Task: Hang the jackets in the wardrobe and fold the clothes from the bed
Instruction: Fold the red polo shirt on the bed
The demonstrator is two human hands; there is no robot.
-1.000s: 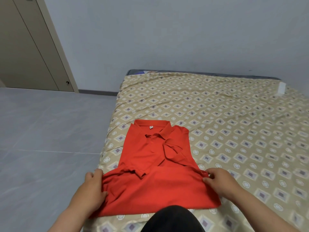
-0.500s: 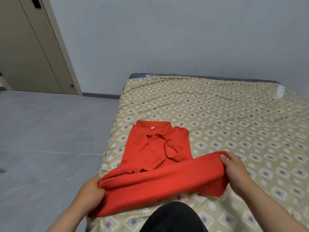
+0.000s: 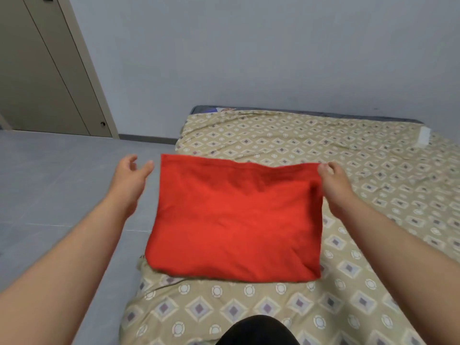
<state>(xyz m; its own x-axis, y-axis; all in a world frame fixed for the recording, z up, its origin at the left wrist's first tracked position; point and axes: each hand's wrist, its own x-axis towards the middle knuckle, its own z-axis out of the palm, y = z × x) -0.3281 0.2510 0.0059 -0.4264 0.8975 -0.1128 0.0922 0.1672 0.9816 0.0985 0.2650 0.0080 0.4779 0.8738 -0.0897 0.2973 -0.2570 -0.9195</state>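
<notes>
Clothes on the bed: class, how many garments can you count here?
1. A folded red shirt lies at the left edge of the bed, its far right corner pinched by the right hand; the left hand hovers open beside it. Others may lie off-frame.

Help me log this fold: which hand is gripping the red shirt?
The right hand: its fingers pinch a far corner of the red shirt; the left hand is open beside it, touching nothing.
</notes>
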